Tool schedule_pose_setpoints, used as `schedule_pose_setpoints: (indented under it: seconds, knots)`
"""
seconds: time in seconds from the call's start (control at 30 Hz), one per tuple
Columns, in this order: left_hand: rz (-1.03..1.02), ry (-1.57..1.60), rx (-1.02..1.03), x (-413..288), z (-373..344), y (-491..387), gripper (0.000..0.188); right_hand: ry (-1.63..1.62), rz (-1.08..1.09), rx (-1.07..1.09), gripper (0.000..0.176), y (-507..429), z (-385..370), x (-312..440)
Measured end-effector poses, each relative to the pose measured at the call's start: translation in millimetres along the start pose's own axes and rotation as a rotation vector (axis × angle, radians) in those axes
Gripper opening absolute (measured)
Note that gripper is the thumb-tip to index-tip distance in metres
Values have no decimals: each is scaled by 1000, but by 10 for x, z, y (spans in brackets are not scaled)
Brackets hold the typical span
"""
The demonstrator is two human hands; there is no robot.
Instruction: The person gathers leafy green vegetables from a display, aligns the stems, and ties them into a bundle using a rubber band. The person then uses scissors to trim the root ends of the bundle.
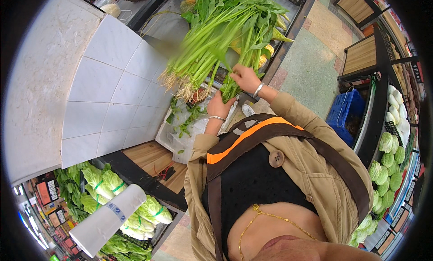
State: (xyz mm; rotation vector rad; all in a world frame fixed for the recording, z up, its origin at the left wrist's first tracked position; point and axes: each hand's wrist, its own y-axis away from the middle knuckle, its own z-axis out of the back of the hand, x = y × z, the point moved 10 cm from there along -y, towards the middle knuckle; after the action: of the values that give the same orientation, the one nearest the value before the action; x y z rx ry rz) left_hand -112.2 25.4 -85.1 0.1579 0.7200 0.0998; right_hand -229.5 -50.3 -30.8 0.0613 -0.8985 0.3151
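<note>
Long leafy green stalks with pale roots (199,54) lie in a large heap on the display counter in front of me. Beside it, nearer my body, is a smaller leafy bunch (231,88). My left hand (219,109) grips the lower end of this bunch, above a white foam box (164,131). Farther up, my right hand (247,79) has its fingers bent around a blurred green leaf or stem (221,56) at the bunch. Torn green leaves (186,120) and clear plastic lie inside the foam box.
Corn cobs (265,54) lie along the counter's right edge (282,54). A white tiled wall (111,81) stands at left. Banded lettuces (105,183) and a plastic bag roll (108,220) are at lower left. A blue crate (345,114) stands below the right-hand shelves.
</note>
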Motion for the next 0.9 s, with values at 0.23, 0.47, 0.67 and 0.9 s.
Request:
schedule_pose_setpoints:
  seconds: [0.23, 0.47, 0.67, 0.9]
  knots:
    - [-228, -237, -311, -286, 250, 128, 47, 328, -55, 139, 29, 53, -289, 92]
    - [-196, -97, -299, -43, 156, 53, 28, -40, 235, 229, 17, 212, -586, 597]
    - [-189, 14, -380, 462, -103, -107, 40, -162, 457, 214, 17, 211, -699, 1162]
    - [44, 596, -204, 841, -536, -236, 47, 157, 471, 581, 31, 283, -1551, 1710]
